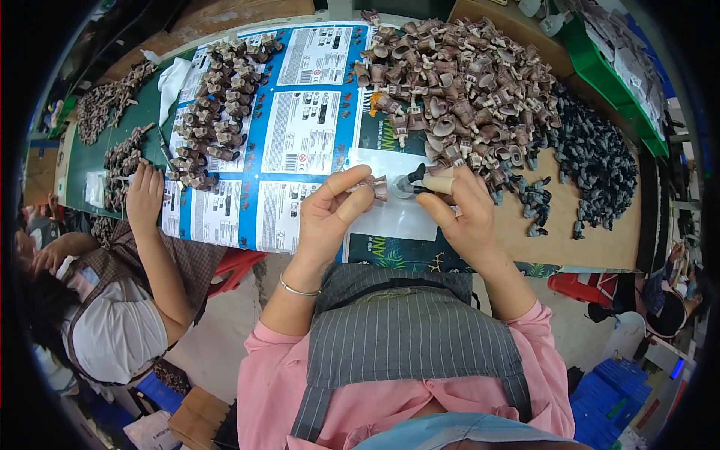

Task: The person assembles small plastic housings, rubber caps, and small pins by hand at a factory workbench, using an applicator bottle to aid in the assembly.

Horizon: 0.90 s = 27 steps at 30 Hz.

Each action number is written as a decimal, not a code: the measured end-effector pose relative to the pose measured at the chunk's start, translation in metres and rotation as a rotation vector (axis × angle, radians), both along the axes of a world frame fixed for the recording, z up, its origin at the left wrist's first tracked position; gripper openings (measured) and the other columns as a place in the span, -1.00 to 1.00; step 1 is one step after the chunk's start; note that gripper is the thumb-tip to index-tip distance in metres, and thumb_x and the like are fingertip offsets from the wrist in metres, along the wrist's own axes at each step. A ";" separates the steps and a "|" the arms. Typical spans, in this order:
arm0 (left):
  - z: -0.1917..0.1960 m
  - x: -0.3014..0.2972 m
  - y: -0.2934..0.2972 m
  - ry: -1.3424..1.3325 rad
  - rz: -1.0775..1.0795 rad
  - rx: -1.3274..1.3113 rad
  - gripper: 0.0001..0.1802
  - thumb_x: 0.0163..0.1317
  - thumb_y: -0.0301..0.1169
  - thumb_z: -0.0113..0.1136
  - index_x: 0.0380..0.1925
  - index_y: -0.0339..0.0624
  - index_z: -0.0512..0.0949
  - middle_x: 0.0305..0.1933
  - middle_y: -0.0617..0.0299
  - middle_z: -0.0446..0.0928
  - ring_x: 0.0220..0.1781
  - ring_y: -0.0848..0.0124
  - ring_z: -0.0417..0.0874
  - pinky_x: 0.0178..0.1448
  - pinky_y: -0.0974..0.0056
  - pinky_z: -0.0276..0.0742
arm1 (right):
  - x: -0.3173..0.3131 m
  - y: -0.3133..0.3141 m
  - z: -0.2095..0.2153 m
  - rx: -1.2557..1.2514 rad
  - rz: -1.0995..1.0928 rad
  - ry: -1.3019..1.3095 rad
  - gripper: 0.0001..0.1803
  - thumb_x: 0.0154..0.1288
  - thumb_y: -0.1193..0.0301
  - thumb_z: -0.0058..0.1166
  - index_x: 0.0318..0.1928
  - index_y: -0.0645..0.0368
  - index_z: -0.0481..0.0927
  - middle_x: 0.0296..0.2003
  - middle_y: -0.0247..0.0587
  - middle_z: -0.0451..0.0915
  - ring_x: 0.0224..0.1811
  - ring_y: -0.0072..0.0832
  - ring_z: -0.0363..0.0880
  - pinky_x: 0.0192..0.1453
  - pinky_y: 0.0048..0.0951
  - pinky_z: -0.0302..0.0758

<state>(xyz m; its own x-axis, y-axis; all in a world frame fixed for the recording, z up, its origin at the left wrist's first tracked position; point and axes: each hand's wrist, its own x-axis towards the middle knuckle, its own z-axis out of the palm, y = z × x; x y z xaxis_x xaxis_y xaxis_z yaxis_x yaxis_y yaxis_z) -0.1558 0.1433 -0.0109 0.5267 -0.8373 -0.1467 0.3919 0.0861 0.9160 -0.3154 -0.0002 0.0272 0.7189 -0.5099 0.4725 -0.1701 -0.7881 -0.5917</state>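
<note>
My left hand [328, 211] pinches a small brownish toy-figure torso [379, 188] between thumb and fingertips. Opposite it, my right hand [466, 214], with pale covers on some fingers, grips a small black-and-grey toy-figure leg piece [416, 175]. The two pieces are held apart, facing each other. Between them, a small round, translucent dish [403, 187] rests on a white sheet [375, 220]; my right fingers partly cover it.
Beyond my hands lies a heap of brown torsos [465, 82]; dark leg pieces [592, 161] spread right on a tan board [611, 244]. Rows of figures [217, 109] stand left on printed card sheets [300, 131]. A green bin [600, 71] sits far right. A co-worker's hand [145, 196] rests at left.
</note>
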 end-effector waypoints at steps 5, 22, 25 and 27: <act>0.008 -0.008 -0.002 0.118 0.001 -0.001 -0.66 0.29 -0.53 0.22 0.07 -0.22 0.57 -0.14 0.25 0.62 -0.18 0.54 0.62 -0.06 0.43 0.56 | 0.013 0.013 -0.006 0.084 0.083 -0.058 -0.79 0.02 0.41 0.36 -0.34 0.18 0.61 -0.43 -0.24 0.50 -0.44 -0.31 0.48 -0.38 -0.34 0.28; 0.008 0.032 0.052 -0.649 0.257 0.149 -0.50 0.13 -0.57 0.33 0.13 -0.25 0.51 -0.10 0.13 0.63 -0.11 0.44 0.66 -0.10 0.39 0.61 | 0.076 0.052 -0.008 -0.478 0.409 0.257 -0.84 0.15 0.35 0.20 -0.30 0.09 0.53 -0.42 -0.30 0.43 -0.45 -0.42 0.47 -0.38 -0.33 0.27; 0.001 0.037 0.048 -0.948 0.306 0.132 -0.55 0.09 -0.52 0.36 0.04 -0.26 0.56 -0.20 0.12 0.64 -0.23 0.37 0.66 -0.18 0.35 0.59 | 0.077 0.048 -0.003 -0.484 0.356 0.250 -0.82 0.13 0.34 0.23 -0.31 0.08 0.53 -0.41 -0.28 0.44 -0.45 -0.40 0.47 -0.41 -0.32 0.25; -0.001 0.040 0.046 -0.951 0.285 0.118 -0.56 0.09 -0.50 0.35 0.02 -0.26 0.56 -0.21 0.11 0.63 -0.23 0.27 0.66 -0.16 0.28 0.58 | 0.078 0.042 0.010 -0.376 0.332 0.174 -0.80 0.11 0.33 0.26 -0.31 0.11 0.53 -0.40 -0.25 0.46 -0.45 -0.36 0.46 -0.42 -0.31 0.25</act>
<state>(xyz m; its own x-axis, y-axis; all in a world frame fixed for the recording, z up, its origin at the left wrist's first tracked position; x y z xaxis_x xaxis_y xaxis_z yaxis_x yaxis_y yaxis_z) -0.1158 0.1898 -0.0120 0.6473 -0.6685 0.3660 -0.5296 -0.0491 0.8468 -0.2378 0.0421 0.0373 0.8969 -0.0595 0.4383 0.0545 -0.9685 -0.2432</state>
